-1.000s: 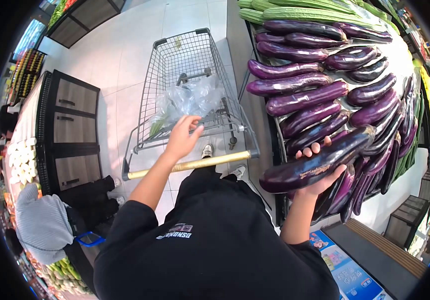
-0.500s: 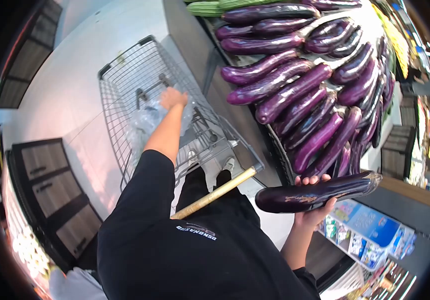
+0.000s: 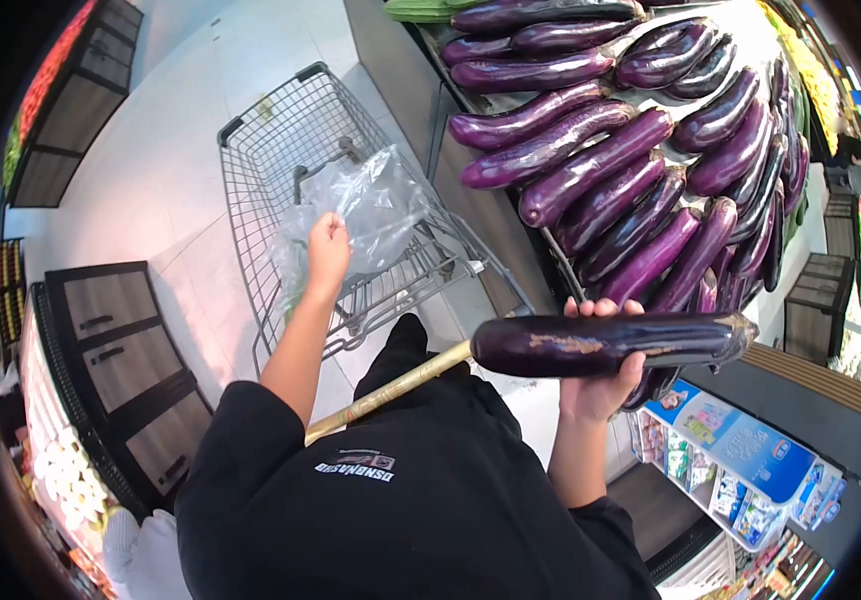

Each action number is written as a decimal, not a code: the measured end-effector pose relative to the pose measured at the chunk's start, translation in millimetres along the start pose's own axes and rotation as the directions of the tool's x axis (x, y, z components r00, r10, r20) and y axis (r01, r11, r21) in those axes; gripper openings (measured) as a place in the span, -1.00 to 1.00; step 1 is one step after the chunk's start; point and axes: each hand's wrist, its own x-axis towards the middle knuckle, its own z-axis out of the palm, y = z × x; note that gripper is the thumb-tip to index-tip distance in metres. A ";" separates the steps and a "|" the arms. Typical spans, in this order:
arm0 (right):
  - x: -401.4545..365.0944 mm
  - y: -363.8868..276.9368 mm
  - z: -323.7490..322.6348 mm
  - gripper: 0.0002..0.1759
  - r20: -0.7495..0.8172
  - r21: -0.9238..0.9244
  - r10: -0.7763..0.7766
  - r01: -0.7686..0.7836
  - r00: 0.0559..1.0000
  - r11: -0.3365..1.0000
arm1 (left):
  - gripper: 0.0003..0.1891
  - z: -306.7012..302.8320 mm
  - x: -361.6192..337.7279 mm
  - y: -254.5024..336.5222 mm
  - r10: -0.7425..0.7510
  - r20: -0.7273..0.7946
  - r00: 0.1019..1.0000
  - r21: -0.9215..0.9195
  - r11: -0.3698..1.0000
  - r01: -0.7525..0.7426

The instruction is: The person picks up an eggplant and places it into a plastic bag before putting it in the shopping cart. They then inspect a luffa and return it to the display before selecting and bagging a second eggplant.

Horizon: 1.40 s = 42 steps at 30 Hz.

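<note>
Fingers (image 3: 591, 307) around eggplant (image 3: 590, 346); shirt print (image 3: 355, 466) illegible

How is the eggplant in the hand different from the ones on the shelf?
The held eggplant is darker, with brown scuffs; the shelf eggplants look brighter purple. The held eggplant lies level in the right hand; the shelf eggplants lie piled aslant. Both are long and shiny.

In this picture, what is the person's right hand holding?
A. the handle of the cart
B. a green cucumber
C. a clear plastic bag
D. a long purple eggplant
D: the right hand grips a long dark purple eggplant from below, while the left hand holds the plastic bag over the cart.
</note>
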 end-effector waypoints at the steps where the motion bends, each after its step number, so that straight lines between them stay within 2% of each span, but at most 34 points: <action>1: 1.1 0.1 5.6 -0.24 0.020 0.017 -0.006 0.005 1.000 1.000 | -0.85 -6.2 -17.9 13.6 0.029 -0.007 1.000 -0.089 0.996 -0.030; 2: 1.2 -1.9 13.3 -0.23 0.040 0.034 -0.012 0.010 0.999 0.999 | -0.84 -11.1 -36.2 28.6 0.060 -0.016 0.998 -0.177 0.982 -0.062; 3: 1.0 -5.4 21.7 -0.27 0.079 0.040 -0.036 0.033 0.996 0.999 | -0.84 -13.2 -54.4 47.5 0.068 -0.034 0.997 -0.173 0.982 -0.073; 5: -0.8 -10.7 30.9 -0.26 0.146 0.084 -0.113 0.101 0.983 0.991 | -0.86 -13.4 -93.2 91.0 0.229 -0.060 0.972 -0.123 0.964 -0.235; 6: -2.5 -14.8 36.0 -0.25 0.177 0.103 -0.157 0.140 0.972 0.985 | -0.86 -12.5 -114.5 117.5 0.239 -0.074 0.968 -0.119 0.962 -0.246; 8: -5.8 -25.0 40.6 -0.23 0.238 0.120 -0.221 0.197 0.946 0.973 | -0.87 -7.8 -158.4 168.9 0.146 0.064 0.987 -0.153 0.979 -0.135; 9: -8.2 -32.6 41.5 -0.21 0.287 0.134 -0.313 0.286 0.905 0.949 | -0.87 -2.6 -175.9 184.2 0.158 0.054 0.986 -0.153 0.977 -0.149; 11: -11.8 -40.8 38.7 -0.16 0.362 0.169 -0.457 0.425 0.812 0.889 | -0.91 7.5 -207.6 207.3 0.247 0.238 0.939 -0.237 0.953 -0.190; 12: -21.8 -43.2 46.1 -0.13 0.267 0.212 -0.455 0.409 0.849 0.888 | -0.91 12.2 -221.0 214.7 0.260 0.230 0.938 -0.239 0.949 -0.204; 14: -28.5 -33.0 29.5 -0.16 0.380 0.099 -0.557 0.567 0.738 0.818 | -0.91 23.6 -247.6 228.0 0.359 0.315 0.879 -0.357 0.903 -0.240; 16: -44.7 -44.6 13.3 -0.16 0.373 0.016 -0.573 0.613 0.729 0.790 | -0.89 44.1 -283.4 251.1 0.392 0.319 0.863 -0.393 0.883 -0.256; 18: -56.2 -56.9 -6.0 -0.17 0.392 0.002 -0.601 0.653 0.696 0.758 | -0.91 66.9 -315.3 272.4 0.478 0.327 0.815 -0.541 0.802 -0.253; 19: -67.7 -64.1 -10.9 -0.18 0.358 -0.023 -0.571 0.618 0.739 0.786 | -0.91 76.2 -327.4 279.7 0.485 0.330 0.810 -0.540 0.800 -0.259; 21: -83.3 -70.7 -30.8 -0.17 0.358 -0.078 -0.551 0.612 0.754 0.787 | -0.91 90.5 -346.9 289.2 0.572 0.379 0.727 -0.593 0.754 -0.284; 22: -90.4 -74.9 -42.2 -0.19 0.369 -0.088 -0.531 0.597 0.763 0.797 | -0.91 97.6 -354.0 292.7 0.583 0.382 0.717 -0.595 0.749 -0.292; 23: -98.4 -75.8 -45.5 -0.18 0.276 -0.099 -0.541 0.584 0.794 0.806 | -0.90 104.1 -360.9 296.5 0.652 0.384 0.653 -0.530 0.735 -0.423; 24: -106.7 -59.5 -70.5 -0.20 0.245 -0.113 -0.497 0.533 0.833 0.838 | -0.88 110.2 -368.4 301.0 0.713 0.392 0.581 -0.461 0.699 -0.547; 25: -109.4 -57.1 -79.0 -0.21 0.218 -0.114 -0.473 0.504 0.853 0.856 | -0.88 115.7 -376.7 307.4 0.725 0.394 0.565 -0.466 0.687 -0.558; 27: -117.6 -60.4 -89.1 -0.21 0.201 -0.121 -0.412 0.440 0.889 0.890 | -0.86 126.5 -397.2 321.4 0.799 0.432 0.418 -0.490 0.597 -0.635; 28: -119.6 -67.1 -91.4 -0.22 0.199 -0.132 -0.382 0.411 0.902 0.902 | -0.84 134.8 -406.1 325.1 0.862 0.389 0.325 -0.498 0.493 -0.713; 30: -120.3 -83.3 -93.7 -0.22 0.196 -0.138 -0.339 0.368 0.920 0.919 | -0.83 150.5 -421.6 327.4 0.926 0.335 0.172 -0.554 0.341 -0.759; 31: -120.4 -90.7 -96.1 -0.22 0.196 -0.146 -0.316 0.347 0.928 0.927 | -0.83 157.0 -430.1 324.5 0.931 0.331 0.156 -0.558 0.326 -0.763; 33: -118.5 -104.1 -102.8 -0.23 0.195 -0.170 -0.282 0.315 0.940 0.934 | -0.75 167.5 -446.8 316.1 0.899 0.437 -0.006 -0.497 0.236 -0.835; 34: -117.9 -110.9 -106.1 -0.23 0.198 -0.177 -0.266 0.301 0.943 0.937 | -0.75 169.7 -455.5 313.7 0.902 0.431 -0.017 -0.499 0.223 -0.837; 37: -112.9 -126.6 -118.0 -0.24 0.209 -0.235 -0.228 0.276 0.951 0.932 | -0.61 169.6 -475.3 305.3 0.761 0.647 -0.058 -0.364 0.240 -0.900; 38: -111.0 -129.5 -120.5 -0.24 0.221 -0.253 -0.223 0.277 0.949 0.927 | -0.61 165.3 -477.0 302.6 0.764 0.641 -0.067 -0.366 0.229 -0.902; 40: -108.6 -136.2 -121.4 -0.24 0.235 -0.271 -0.225 0.286 0.945 0.919 | -0.49 145.7 -483.5 306.3 0.842 0.520 -0.141 -0.467 0.142 -0.873; 41: -112.1 -137.2 -115.8 -0.28 0.263 -0.037 -0.218 0.236 0.940 0.971 | -0.44 127.6 -483.1 308.5 0.861 0.503 -0.076 -0.358 0.127 -0.925; 42: -117.1 -140.5 -107.9 -0.30 0.292 0.196 -0.216 0.163 0.932 0.967 | -0.39 108.4 -480.1 312.3 0.879 0.477 -0.014 -0.244 0.117 -0.963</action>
